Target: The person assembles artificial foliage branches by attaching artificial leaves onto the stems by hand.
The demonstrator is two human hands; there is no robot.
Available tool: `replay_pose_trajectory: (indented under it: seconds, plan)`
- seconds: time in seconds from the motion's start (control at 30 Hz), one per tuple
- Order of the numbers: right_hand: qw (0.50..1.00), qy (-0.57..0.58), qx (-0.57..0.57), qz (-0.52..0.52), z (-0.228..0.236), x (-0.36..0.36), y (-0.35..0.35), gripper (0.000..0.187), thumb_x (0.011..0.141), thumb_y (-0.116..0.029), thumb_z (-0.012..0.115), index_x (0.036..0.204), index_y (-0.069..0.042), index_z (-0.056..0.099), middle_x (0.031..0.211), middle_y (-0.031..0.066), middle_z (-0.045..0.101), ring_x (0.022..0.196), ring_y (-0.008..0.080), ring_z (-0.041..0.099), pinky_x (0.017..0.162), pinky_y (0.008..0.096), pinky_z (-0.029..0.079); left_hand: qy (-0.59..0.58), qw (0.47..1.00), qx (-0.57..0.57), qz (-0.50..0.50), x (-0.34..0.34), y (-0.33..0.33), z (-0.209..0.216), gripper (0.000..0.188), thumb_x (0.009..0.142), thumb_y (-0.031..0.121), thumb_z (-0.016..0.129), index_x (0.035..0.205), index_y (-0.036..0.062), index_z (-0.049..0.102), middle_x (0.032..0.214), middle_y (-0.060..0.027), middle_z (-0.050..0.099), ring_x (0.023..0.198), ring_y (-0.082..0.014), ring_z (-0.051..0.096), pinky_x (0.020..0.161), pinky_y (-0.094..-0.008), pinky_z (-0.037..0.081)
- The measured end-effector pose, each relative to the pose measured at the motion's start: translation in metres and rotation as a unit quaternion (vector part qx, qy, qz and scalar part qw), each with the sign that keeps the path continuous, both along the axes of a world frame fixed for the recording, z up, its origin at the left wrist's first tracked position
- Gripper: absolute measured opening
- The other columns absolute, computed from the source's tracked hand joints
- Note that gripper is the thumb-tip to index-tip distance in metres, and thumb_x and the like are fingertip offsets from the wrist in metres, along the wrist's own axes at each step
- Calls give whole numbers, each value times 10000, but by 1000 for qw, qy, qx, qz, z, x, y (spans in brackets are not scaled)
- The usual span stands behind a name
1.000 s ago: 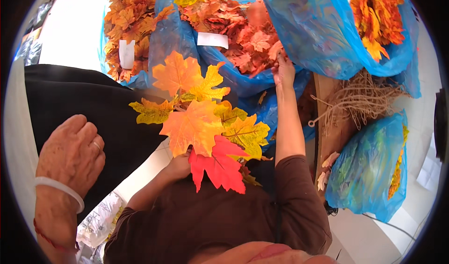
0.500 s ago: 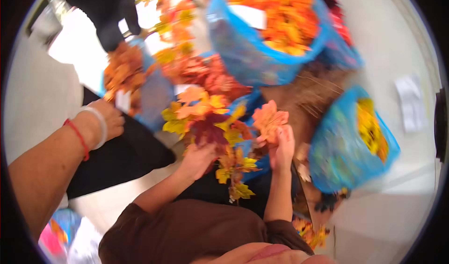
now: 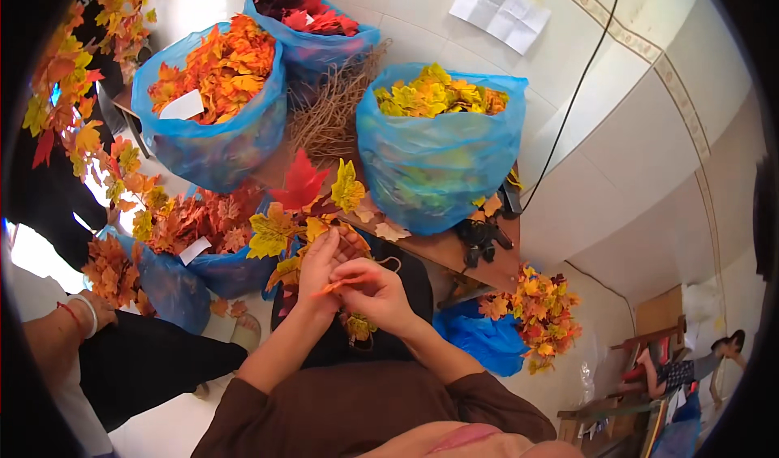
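Close in front of my brown top, both hands are together. My left hand (image 3: 320, 267) is closed around a garland of artificial maple leaves (image 3: 273, 232), with yellow, orange and dark red leaves spreading above and beside it. A bright red leaf (image 3: 300, 182) stands up at its top. My right hand (image 3: 380, 297) pinches an orange leaf (image 3: 350, 281) against the left hand's palm side. The stem between the fingers is hidden. More of the garland hangs below my hands, ending in a yellow leaf (image 3: 359, 326).
Blue bags of orange (image 3: 199, 154), dark red (image 3: 324, 48) and yellow leaves (image 3: 438, 162) stand on a brown table (image 3: 499, 267) beside a bundle of brown stems (image 3: 337, 109). A finished-looking leaf bunch (image 3: 535, 316) hangs right. At left, another person's hand (image 3: 99, 310) rests on black trousers.
The view has swung to the right, showing more wall and room. My right hand has brought the orange leaf in from the side to my left hand.
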State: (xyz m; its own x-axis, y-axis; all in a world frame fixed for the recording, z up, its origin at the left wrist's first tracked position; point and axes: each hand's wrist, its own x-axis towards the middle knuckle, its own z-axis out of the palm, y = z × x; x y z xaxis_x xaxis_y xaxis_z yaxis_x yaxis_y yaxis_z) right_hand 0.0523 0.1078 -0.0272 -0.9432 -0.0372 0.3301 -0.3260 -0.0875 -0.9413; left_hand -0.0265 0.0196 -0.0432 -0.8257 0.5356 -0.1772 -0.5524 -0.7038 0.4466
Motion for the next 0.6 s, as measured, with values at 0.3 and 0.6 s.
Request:
replay_pose_trajectory:
  seconds: [0.3,0.6]
  plan:
    - [930,176,101,-308,12,22,42,129,839,44,466,955,-8,490,768,96,584,588,139,561,500,263,449,67,997,-11,-36,16,38,16,156,884,187,481,931,44,522,874,-77,579,828,-178,563,776,-308,452]
    - [937,-48,-265,-224,40,46,54,125,840,1,517,960,-10,552,869,46,558,846,142,546,802,276,444,113,992,-43,-37,14,54,27,182,875,185,510,913,14,561,861,-77,599,790,-144,559,742,-261,439]
